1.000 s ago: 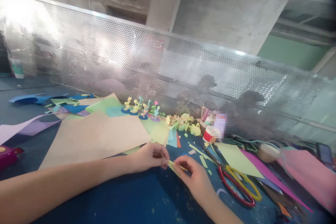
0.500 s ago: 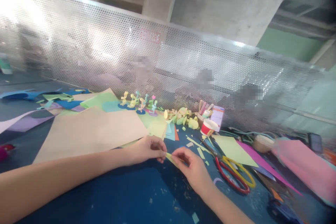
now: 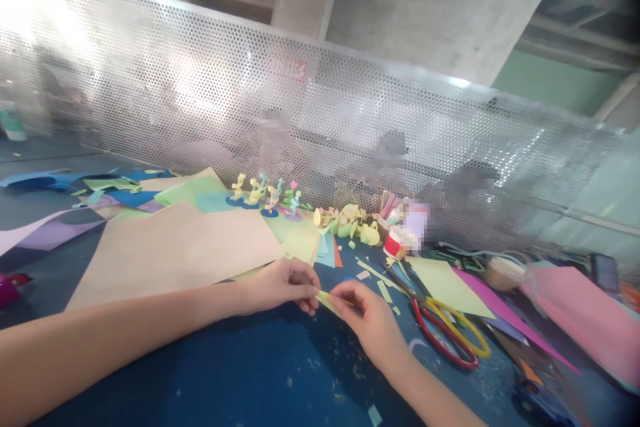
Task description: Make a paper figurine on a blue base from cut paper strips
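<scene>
Between my two hands a small strip of yellow paper is stretched just above the blue table. My left hand pinches its left end between thumb and fingers. The right end is pinched by my right hand, whose fingers partly cover the strip. Beyond my left hand lies a large beige paper sheet. Scissors with red and yellow handles rest to the right of my right hand, near thin yellow paper scraps.
Small paper figures on round bases stand at the back, beside a heap of yellow-green paper pieces. A red and white cup, a tape roll and pink sheets lie rightward. A perforated metal screen borders the table.
Both hands keep their pinch on the yellow strip and have barely moved. The whole view has shifted very slightly.
</scene>
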`<state>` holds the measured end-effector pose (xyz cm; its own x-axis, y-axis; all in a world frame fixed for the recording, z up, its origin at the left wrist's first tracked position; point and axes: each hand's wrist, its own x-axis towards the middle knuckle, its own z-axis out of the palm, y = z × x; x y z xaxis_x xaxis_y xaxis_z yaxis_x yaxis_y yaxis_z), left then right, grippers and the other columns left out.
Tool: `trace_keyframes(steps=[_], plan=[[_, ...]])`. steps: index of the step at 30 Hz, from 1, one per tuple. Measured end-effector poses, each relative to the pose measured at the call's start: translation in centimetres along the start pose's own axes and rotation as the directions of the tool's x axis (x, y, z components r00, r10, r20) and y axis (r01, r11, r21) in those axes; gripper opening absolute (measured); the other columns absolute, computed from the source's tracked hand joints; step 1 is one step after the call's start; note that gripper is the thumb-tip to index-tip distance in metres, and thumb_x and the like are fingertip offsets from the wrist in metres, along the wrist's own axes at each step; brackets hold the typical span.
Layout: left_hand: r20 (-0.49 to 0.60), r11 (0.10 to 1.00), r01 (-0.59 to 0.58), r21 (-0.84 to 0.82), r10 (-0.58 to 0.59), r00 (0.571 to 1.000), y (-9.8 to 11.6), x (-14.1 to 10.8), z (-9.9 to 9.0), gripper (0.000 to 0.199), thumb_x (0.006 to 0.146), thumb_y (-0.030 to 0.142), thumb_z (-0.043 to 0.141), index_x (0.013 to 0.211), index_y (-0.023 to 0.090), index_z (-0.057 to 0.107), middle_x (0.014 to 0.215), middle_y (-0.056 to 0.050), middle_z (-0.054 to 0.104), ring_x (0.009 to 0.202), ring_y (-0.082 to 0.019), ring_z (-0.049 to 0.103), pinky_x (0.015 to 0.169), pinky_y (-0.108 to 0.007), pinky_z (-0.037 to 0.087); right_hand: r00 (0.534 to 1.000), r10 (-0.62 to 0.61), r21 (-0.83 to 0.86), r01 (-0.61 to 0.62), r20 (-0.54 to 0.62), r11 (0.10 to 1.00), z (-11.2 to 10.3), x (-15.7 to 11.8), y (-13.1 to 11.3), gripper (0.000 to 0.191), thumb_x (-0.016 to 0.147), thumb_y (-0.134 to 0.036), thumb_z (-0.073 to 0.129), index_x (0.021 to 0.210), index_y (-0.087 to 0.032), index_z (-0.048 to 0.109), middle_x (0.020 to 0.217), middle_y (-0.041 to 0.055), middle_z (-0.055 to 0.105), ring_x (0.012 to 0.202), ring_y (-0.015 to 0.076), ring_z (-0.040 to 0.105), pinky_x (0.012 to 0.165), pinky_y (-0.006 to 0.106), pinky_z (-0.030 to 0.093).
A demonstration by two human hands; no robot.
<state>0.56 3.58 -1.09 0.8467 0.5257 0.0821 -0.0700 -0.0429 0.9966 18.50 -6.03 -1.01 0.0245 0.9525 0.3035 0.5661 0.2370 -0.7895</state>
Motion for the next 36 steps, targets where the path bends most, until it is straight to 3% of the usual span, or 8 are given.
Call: trace_keyframes(steps=[7, 15, 19, 21, 23, 29, 33, 36], plan=[[-0.016, 0.982, 0.003, -0.191, -0.006, 1.0, 0.9, -0.3, 0.0, 0.022, 0.08, 0.029, 0.053, 0.089, 0.011, 0.062, 0.081, -0.011, 0.07, 0.078, -0.02, 0.066, 0.077, -0.033, 0.049, 0.998, 0.042, 0.019, -0.041, -0.037, 0.999, -0.2, 0.2, 0.3, 0.024, 0.08, -0.041, 0.053, 0.079, -0.019, 0.061, 0.065, 0.0003, 0.059, 0.059, 0.0138, 0.053, 0.055, 0.022, 0.043], [-0.066, 0.999, -0.051, 0.009, 0.051, 0.996, -0.2, -0.3, 0.1, 0.024, 0.076, 0.032, 0.062, 0.088, 0.012, 0.058, 0.079, -0.008, 0.07, 0.075, -0.016, 0.066, 0.073, -0.031, 0.05, 0.996, 0.09, 0.058, -0.089, -0.013, 0.994, 0.0, 0.3, 0.2, 0.026, 0.078, -0.042, 0.056, 0.085, -0.019, 0.063, 0.071, 0.0022, 0.064, 0.064, 0.0163, 0.058, 0.058, 0.024, 0.047], [-0.076, 0.99, -0.018, 0.137, 0.028, 0.997, 0.7, 0.5, -0.2, 0.027, 0.075, 0.036, 0.061, 0.085, 0.012, 0.059, 0.072, -0.006, 0.069, 0.064, -0.015, 0.065, 0.064, -0.029, 0.052, 0.997, 0.072, 0.034, -0.072, -0.012, 0.997, 0.0, 0.3, 0.5, 0.025, 0.078, -0.042, 0.056, 0.085, -0.02, 0.066, 0.077, 0.0034, 0.068, 0.069, 0.0179, 0.061, 0.063, 0.025, 0.048], [-0.15, 0.96, 0.011, 0.28, 0.033, 0.988, 1.7, 1.9, -1.5, 0.028, 0.079, 0.039, 0.056, 0.088, 0.012, 0.06, 0.067, -0.005, 0.068, 0.057, -0.014, 0.064, 0.058, -0.027, 0.052, 0.997, 0.074, 0.02, -0.073, -0.029, 0.997, 0.0, 0.3, 0.6, 0.026, 0.079, -0.043, 0.055, 0.084, -0.02, 0.066, 0.078, 0.0037, 0.067, 0.069, 0.018, 0.061, 0.063, 0.025, 0.049], [-0.347, 0.913, 0.077, 0.401, 0.074, 0.935, 2.6, 3.9, -3.8, 0.025, 0.08, 0.036, 0.055, 0.085, 0.011, 0.06, 0.07, -0.005, 0.067, 0.057, -0.013, 0.062, 0.059, -0.027, 0.051, 0.997, 0.075, 0.008, -0.075, -0.033, 0.997, 0.0, 0.3, 0.6, 0.027, 0.079, -0.044, 0.054, 0.084, -0.02, 0.065, 0.078, 0.004, 0.067, 0.069, 0.0182, 0.06, 0.063, 0.025, 0.048], [-0.628, 0.838, 0.282, 0.468, 0.091, 0.773, 3.5, 9.1, -11.3, 0.029, 0.086, 0.029, 0.05, 0.111, 0.014, 0.052, 0.11, -0.008, 0.056, 0.092, -0.019, 0.057, 0.077, -0.039, 0.049, 0.996, 0.088, -0.028, -0.088, -0.026, 0.996, -0.1, 0.5, 0.5, 0.029, 0.08, -0.046, 0.052, 0.085, -0.021, 0.065, 0.078, 0.0036, 0.066, 0.071, 0.0186, 0.06, 0.064, 0.025, 0.048], [-0.699, 0.795, 0.359, 0.489, 0.112, 0.706, 3.5, 11.0, -12.5, 0.031, 0.086, 0.029, 0.05, 0.113, 0.015, 0.051, 0.112, -0.009, 0.054, 0.094, -0.02, 0.057, 0.078, -0.04, 0.048, 0.996, 0.087, -0.018, -0.087, -0.006, 0.996, -0.1, 0.5, 0.7, 0.029, 0.08, -0.047, 0.052, 0.085, -0.022, 0.065, 0.078, 0.0033, 0.067, 0.071, 0.0187, 0.061, 0.065, 0.025, 0.048], [-0.706, 0.773, 0.367, 0.517, 0.143, 0.694, 3.8, 12.1, -12.5, 0.031, 0.086, 0.029, 0.05, 0.114, 0.015, 0.05, 0.113, -0.009, 0.054, 0.095, -0.02, 0.056, 0.079, -0.04, 0.048, 0.995, 0.098, 0.0, -0.098, 0.004, 0.995, -0.1, 0.5, 0.8, 0.028, 0.08, -0.047, 0.052, 0.086, -0.022, 0.065, 0.079, 0.0032, 0.067, 0.072, 0.0183, 0.061, 0.065, 0.024, 0.048]])
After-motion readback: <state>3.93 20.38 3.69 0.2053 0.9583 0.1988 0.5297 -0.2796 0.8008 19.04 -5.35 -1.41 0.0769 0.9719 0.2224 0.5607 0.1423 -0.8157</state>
